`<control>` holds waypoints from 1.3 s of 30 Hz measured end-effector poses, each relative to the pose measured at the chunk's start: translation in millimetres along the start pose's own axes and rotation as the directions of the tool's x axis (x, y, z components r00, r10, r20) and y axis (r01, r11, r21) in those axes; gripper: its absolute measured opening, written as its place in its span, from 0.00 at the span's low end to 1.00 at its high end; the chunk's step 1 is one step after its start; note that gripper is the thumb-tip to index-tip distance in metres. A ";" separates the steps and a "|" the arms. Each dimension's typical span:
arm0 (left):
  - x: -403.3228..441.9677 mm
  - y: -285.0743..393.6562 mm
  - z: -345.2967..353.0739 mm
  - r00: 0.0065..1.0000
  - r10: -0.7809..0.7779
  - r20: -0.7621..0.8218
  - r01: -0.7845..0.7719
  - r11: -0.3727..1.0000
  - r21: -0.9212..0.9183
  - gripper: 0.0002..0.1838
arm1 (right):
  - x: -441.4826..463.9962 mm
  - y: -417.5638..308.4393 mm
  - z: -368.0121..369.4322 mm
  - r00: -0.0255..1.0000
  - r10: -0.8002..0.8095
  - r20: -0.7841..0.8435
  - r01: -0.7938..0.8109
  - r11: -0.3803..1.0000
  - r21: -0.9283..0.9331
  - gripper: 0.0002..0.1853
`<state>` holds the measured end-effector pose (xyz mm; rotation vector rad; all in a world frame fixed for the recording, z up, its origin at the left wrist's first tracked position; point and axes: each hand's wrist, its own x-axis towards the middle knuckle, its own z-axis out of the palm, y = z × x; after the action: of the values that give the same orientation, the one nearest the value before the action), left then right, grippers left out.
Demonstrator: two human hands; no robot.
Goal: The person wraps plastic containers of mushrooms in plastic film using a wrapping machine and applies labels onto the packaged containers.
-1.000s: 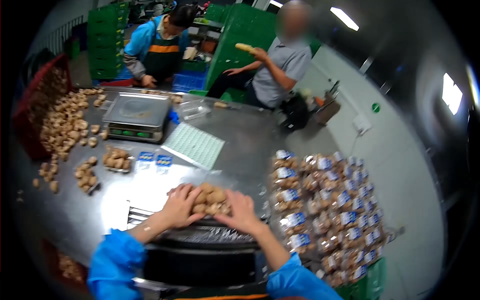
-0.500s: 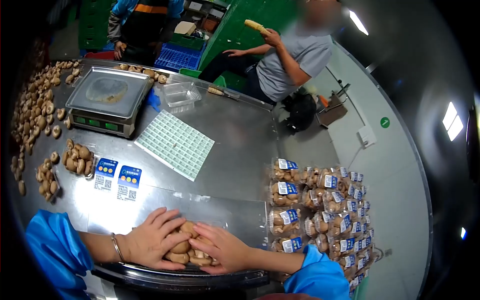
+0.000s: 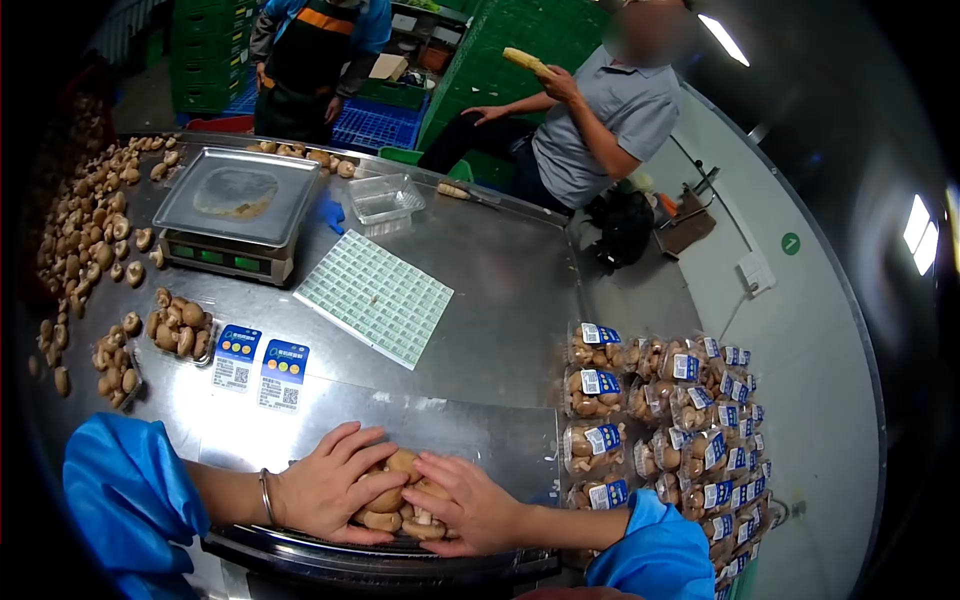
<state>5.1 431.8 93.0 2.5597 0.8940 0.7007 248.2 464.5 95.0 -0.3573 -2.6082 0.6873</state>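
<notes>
Both my hands cup a cluster of brown mushrooms [image 3: 385,520] at the front edge of the metal table. My left hand [image 3: 335,487] lies over the left side with its fingers curved onto the caps, a bracelet on the wrist. From the right, my right hand [image 3: 475,505] presses against the same mushrooms. Whether a tray lies beneath them is hidden by my hands. Left of them are two blue-and-white printed labels [image 3: 285,375], a filled tray of mushrooms [image 3: 180,328] and another mushroom pile [image 3: 117,368].
Loose mushrooms [image 3: 95,235] cover the table's left side near a scale [image 3: 225,205]. A sticker sheet [image 3: 375,297], an empty clear tray [image 3: 385,200] and a knife [image 3: 465,193] lie farther back. Labelled mushroom packs [image 3: 595,440] are stacked at right. Two people are beyond the table.
The view has shifted, so the table and its contents appear farther right and slightly lower. My hands stay on the mushrooms. The person at the back left has changed arm position.
</notes>
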 end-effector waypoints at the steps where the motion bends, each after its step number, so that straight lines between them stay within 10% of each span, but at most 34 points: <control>1: 0.0 0.5 -0.2 1.000 -0.001 -0.003 0.000 1.000 -0.004 0.38 | -0.3 0.3 0.5 1.000 -0.006 -0.013 0.006 1.000 0.001 0.39; 17: -10.3 5.1 -2.8 0.999 0.027 0.037 -0.027 1.000 0.009 0.47 | -7.2 -24.0 -10.2 0.963 0.245 0.115 -0.234 0.967 -0.104 0.49; 22: -10.8 16.4 -25.8 0.958 -0.157 -0.239 0.192 0.972 0.133 0.44 | -7.0 -74.9 -20.3 0.947 0.215 -0.237 -0.267 0.939 -0.216 0.43; 26: 23.9 -13.9 -53.0 0.603 -0.197 -0.773 0.447 0.886 0.123 0.35 | 34.0 -133.8 1.5 0.916 0.113 -0.385 -0.049 0.984 0.173 0.19; 31: 59.9 -56.2 -76.4 0.046 -0.538 -0.842 0.573 0.705 -0.419 0.34 | 99.6 -207.8 52.6 0.849 0.173 -0.500 0.003 0.944 0.331 0.24; 38: 46.1 -32.2 -95.0 -0.102 -0.499 -0.861 0.673 0.603 -0.429 0.33 | 82.2 -238.4 60.5 0.870 -0.162 -0.466 0.328 0.896 0.299 0.13; 39: 47.1 -42.7 -97.8 -0.192 -0.552 -0.811 0.448 0.686 -0.573 0.32 | 76.3 -250.6 60.7 0.848 -0.264 -0.461 0.422 0.862 0.282 0.12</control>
<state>-37.4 508.9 169.5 0.8534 2.0262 2.1557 118.9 254.1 201.6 0.0932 -2.0087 0.8515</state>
